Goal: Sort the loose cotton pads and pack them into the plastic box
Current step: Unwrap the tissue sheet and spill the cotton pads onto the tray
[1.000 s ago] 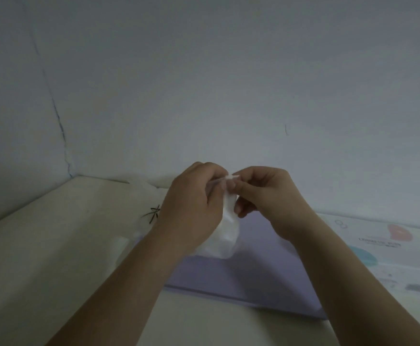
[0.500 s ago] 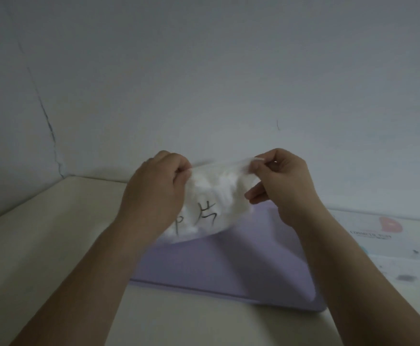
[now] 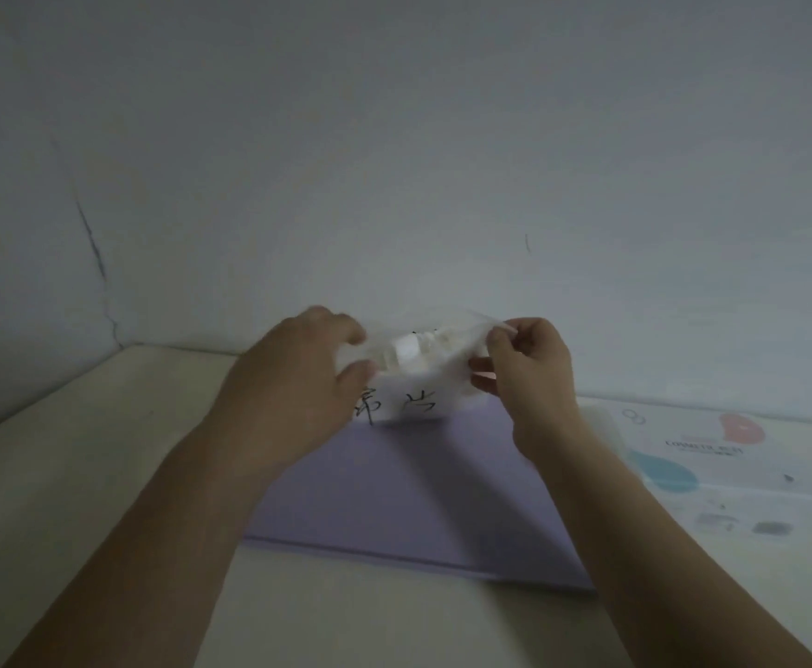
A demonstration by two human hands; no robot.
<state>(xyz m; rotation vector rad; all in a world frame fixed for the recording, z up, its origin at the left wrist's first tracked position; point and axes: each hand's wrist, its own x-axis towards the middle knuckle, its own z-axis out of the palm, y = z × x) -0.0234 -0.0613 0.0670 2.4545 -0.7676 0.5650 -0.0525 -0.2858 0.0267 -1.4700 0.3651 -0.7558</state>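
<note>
Head view: both hands hold a thin, clear plastic bag [image 3: 411, 378] up above a smooth lilac sheet [image 3: 409, 494] lying flat on the pale bench [image 3: 81, 455], the left hand [image 3: 293, 392] gripping the bag's edge at 9 o'clock and the right hand [image 3: 522, 373] pinching its rim at 3 o'clock, so the mouth is stretched wide. Soft white cotton pads [image 3: 418, 359] fill the bag, black handwritten characters on its front partly hidden by the left thumb, and motion blur smears the film's upper rim. At 3 o'clock a glossy printed package [image 3: 712, 470] lies flat, its small lettering too blurred to read.
</note>
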